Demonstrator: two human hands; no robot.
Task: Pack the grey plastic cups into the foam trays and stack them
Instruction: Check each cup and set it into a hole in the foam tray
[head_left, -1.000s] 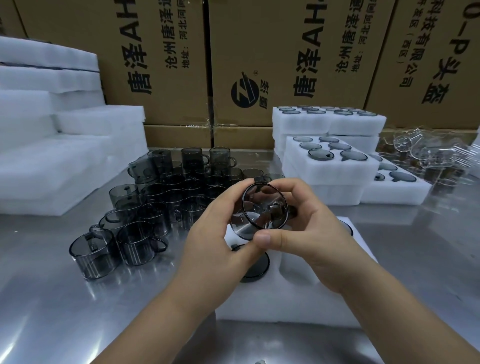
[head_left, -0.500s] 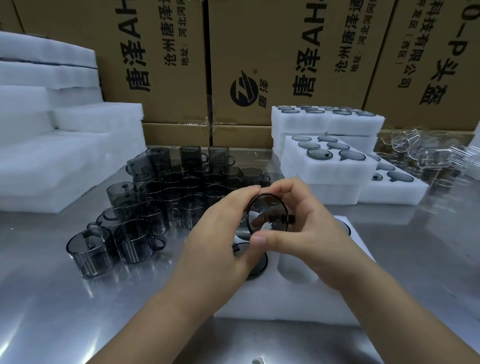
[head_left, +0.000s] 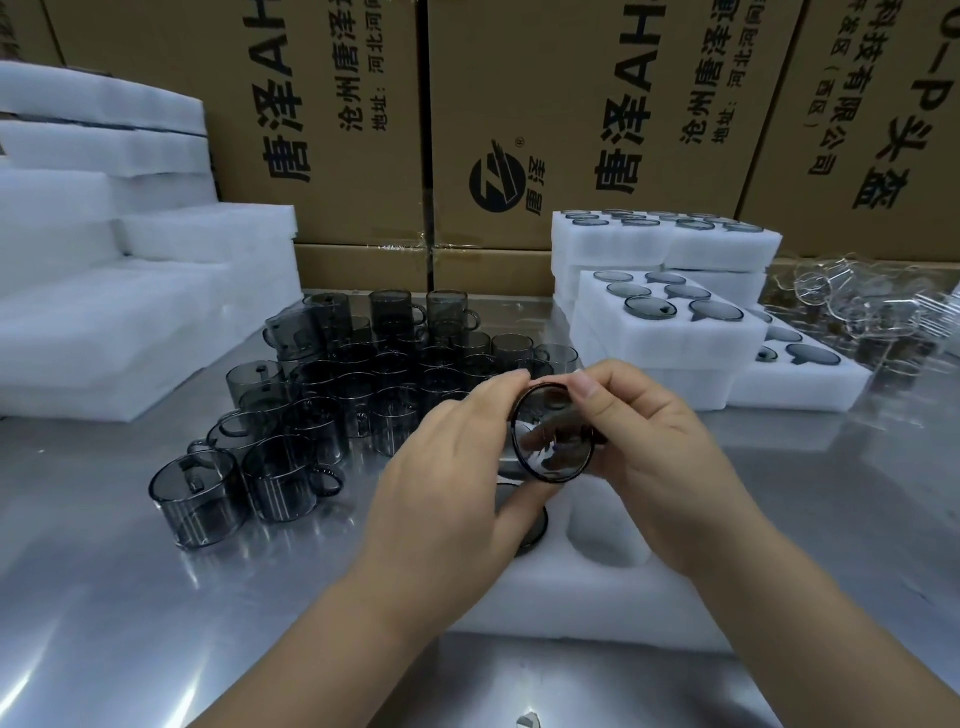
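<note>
Both forearms reach in from the lower edge and meet at centre. The left hand (head_left: 457, 467) lies knuckles up, its fingers curled round the left side of a cup (head_left: 553, 441). The right hand (head_left: 654, 457) grips the same cup from the right, thumb laid over the upper rim and fingers wrapped behind. The cup is held on its side above the tray (head_left: 597, 603), mouth towards the camera; its handle appears to point right, though the right hand hides most of it.

Cup: smoky grey translucent plastic, cylindrical, glossy, with a thin dark rim. Tray: white foam, soft and matt, cut with round pockets. One pocket (head_left: 608, 530) below the right hand stands open; the pocket to its left holds a seated cup (head_left: 535, 525), partly covered by the left hand.

Loose cups (head_left: 363, 384), same grey plastic with loop handles, stand clustered on the brushed steel table (head_left: 156, 597) to the left. Packed trays (head_left: 670, 332) are stacked at right rear. Brown cartons (head_left: 571, 130) form the back wall.
</note>
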